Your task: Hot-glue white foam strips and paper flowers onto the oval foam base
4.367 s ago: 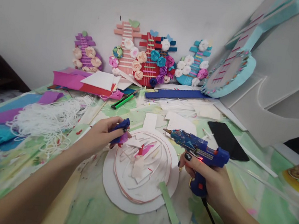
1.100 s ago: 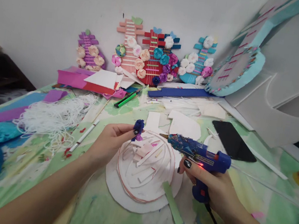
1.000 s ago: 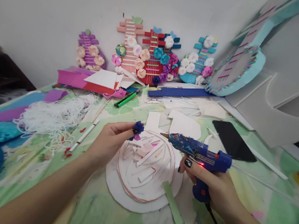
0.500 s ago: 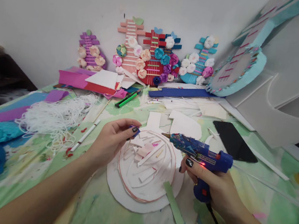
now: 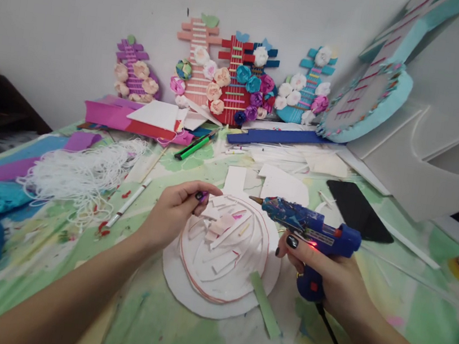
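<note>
My right hand is wrapped round the handle of a blue glue gun, whose nozzle points left and whose red light glows. My left hand is pinched round a small purple piece, mostly hidden by the fingers, left of the nozzle. Between and below the hands lies a white round board with a smaller white disc on it. White scraps and strips are heaped on the disc. A green strip rests across the right edge.
White string and a white marker lie at left. A green cutter is farther back. A black phone lies at right. Decorated guitar shapes lean on the wall; a large light-blue one stands at right.
My left fingers have turned and closed more over the small purple piece. My right hand still holds the glue gun in nearly the same place. The view has shifted slightly.
</note>
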Demonstrator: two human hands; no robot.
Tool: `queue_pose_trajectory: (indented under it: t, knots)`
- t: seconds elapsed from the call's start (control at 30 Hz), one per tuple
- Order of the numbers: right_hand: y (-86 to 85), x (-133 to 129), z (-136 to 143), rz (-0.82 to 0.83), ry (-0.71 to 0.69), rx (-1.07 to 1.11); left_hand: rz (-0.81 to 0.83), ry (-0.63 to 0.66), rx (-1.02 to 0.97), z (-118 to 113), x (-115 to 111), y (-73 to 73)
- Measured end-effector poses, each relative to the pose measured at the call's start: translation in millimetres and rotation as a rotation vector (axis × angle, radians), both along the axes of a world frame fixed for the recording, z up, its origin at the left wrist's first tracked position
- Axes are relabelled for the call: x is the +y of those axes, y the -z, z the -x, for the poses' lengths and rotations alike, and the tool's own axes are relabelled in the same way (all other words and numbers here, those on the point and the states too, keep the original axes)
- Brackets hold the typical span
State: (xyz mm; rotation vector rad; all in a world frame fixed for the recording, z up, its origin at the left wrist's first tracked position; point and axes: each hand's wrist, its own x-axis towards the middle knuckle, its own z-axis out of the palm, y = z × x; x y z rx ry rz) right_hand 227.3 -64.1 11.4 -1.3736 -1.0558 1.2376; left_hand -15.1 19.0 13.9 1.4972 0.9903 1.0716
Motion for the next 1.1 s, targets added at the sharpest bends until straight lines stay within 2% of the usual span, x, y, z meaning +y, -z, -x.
queue_pose_trajectory:
  t: [0.13, 0.33, 0.43, 0.5, 0.6, 0.73, 0.87, 1.0, 1.1]
  knots:
    - [-3.2, -0.6, 2.2, -0.007, 0.027, -0.015, 0.027, 0.017, 0.067, -2.0, -4.0, -4.3]
    - [-2.6, -0.2, 0.1, -0.011, 0.005, -0.026, -0.028, -0.016, 0.13, -2.3, -3.5, -6.4]
    - [-1.8, -0.8, -0.5, -0.001, 0.007, -0.033, 0.016, -0.003, 0.109, -1.6, -3.0, -7.8]
    - [-1.1, -1.3, 0.3, -0.008, 0.022, -0.034, 0.097, 0.02, 0.0, -1.8, -2.6, -7.3]
    - [-0.2, -0.8, 3.1, -0.026, 0.078, -0.036, 0.209, 0.03, -0.263, -3.3, -1.4, -5.0]
    - [1.4, 3.4, 5.7, -0.1, 0.146, -0.035, 0.31, -0.045, -0.608, -7.5, -2.0, -3.9]
    - [2.1, 4.4, 7.8, -0.102, 0.02, -0.019, 0.358, -0.064, -0.691, -17.0, -9.8, -2.7]
    - [-0.5, -0.8, 18.2, -0.072, -0.152, 0.067, 0.355, 0.046, -0.693, -33.1, -26.7, -0.6]
    - [-2.0, -4.0, 29.8, -0.022, -0.19, 0.068, 0.365, 0.131, -0.7, -45.2, -43.2, -1.4]
